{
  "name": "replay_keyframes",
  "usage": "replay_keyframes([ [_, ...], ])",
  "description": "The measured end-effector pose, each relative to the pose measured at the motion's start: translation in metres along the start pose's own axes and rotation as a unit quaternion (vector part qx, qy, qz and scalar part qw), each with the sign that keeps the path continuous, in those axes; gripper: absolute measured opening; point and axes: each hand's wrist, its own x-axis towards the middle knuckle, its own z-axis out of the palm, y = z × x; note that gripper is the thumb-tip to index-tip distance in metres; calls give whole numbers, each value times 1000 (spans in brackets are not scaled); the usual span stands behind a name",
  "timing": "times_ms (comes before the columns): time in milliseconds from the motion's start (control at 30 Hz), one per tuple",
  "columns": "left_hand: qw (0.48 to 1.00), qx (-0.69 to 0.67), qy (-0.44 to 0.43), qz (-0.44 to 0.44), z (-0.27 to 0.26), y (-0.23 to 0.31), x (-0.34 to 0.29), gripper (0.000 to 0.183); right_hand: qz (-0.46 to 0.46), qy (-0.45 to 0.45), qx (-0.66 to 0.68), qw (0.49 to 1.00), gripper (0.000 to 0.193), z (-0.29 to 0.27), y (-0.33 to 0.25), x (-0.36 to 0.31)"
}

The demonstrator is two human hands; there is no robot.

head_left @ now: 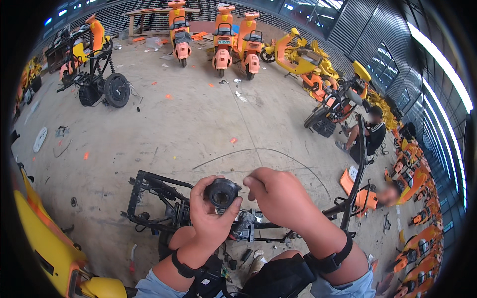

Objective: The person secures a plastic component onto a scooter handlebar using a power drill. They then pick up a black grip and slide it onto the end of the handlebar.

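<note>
My left hand (pixel 211 213) grips a round black ring-shaped part (pixel 221 192) with a recessed centre, fingers and thumb around its rim. Just right of it, my right hand (pixel 280 193) is closed, thumb and index finger drawn together beside the part's edge. Whatever those fingertips may hold is hidden or too small to name. Below both hands lies a stripped black scooter frame (pixel 149 175), with a metal mechanism (pixel 244 224) showing between my forearms.
A bent frame tube (pixel 354 179) rises on the right. Yellow scooter bodywork (pixel 44 238) stands close at left. A long thin cable (pixel 256 149) curves across the concrete floor ahead. Further off are a partly stripped scooter (pixel 102 82), orange scooters (pixel 222 42) and a seated person (pixel 370 134).
</note>
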Motion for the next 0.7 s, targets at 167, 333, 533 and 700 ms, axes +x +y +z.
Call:
replay_keyframes([
  [167, 998, 8, -46, 45, -7, -11, -1, 71, -53, 4, 33, 998, 22, 3, 5, 0],
  [333, 994, 26, -53, 94, -13, -18, 1, 72, -66, -45, 131, 988, 39, -2, -3, -1],
  [533, 990, 3, -39, 137, -6, -19, 2, 76, -200, -59, 137, 968, 60, 0, -7, -7],
  [700, 987, 61, -51, 139, -10, -24, -1, 76, -207, -82, 103, 970, 63, 2, -8, -1],
])
